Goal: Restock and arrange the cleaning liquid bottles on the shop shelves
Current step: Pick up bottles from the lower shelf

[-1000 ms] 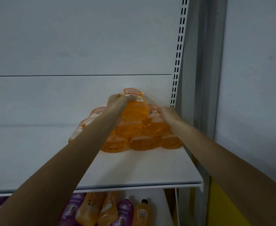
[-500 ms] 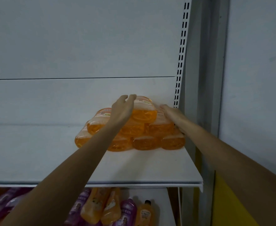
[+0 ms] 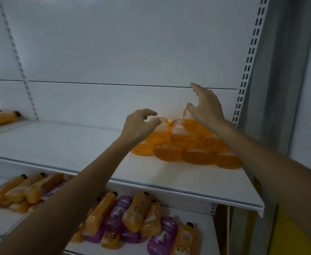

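Headcam is the only angle, so here goes. The stack of orange bottles lies flat on the upper shelf, tucked into the far right corner just beside the slotted upright. It's piled a few layers deep, with the bases pointing toward the near edge.

The left hand hangs at the left end of the pile, fingers loosely curled with nothing in them. I can't tell if the thumb brushes the top bottle or sits just off it. The right hand is up over the right top of the pile, fingers spread and holding nothing, and looks clear of the bottles.

Neither hand carries a bottle, so I'd say the step in hand is tidying this pile. It only takes up the right end of that shelf, so plenty of restocking looks left.

The lower shelf has a jumble of orange and purple bottles lying at angles, plus a blurry bunch of orange ones further left. One more orange bottle lies in the next bay at far left.

Next move probably calls for either a steadying press on the top bottles or a reach down for more stock. Nothing braces the pile's left side, so a bottle could roll off. I'd go gentle.
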A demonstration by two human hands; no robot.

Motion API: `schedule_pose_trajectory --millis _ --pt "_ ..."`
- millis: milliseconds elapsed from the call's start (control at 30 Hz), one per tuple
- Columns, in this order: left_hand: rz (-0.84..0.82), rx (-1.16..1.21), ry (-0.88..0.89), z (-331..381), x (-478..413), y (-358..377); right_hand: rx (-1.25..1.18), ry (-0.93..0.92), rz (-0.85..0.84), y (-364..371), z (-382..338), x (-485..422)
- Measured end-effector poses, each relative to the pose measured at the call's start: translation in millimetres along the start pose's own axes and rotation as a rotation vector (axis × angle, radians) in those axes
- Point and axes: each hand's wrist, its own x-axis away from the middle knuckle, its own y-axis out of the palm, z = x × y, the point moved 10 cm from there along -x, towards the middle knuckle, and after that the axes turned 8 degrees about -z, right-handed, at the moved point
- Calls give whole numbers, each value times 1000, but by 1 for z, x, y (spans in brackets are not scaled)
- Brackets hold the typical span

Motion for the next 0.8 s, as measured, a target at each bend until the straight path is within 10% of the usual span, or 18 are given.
schedule_pose_trajectory --millis 500,800 --pt "61 -106 -317 -182 172 -153 -319 -220 -208 165 -247 77" --pt "-74 -70 -465 -280 273 -131 -384 -56 -461 291 -269 206"
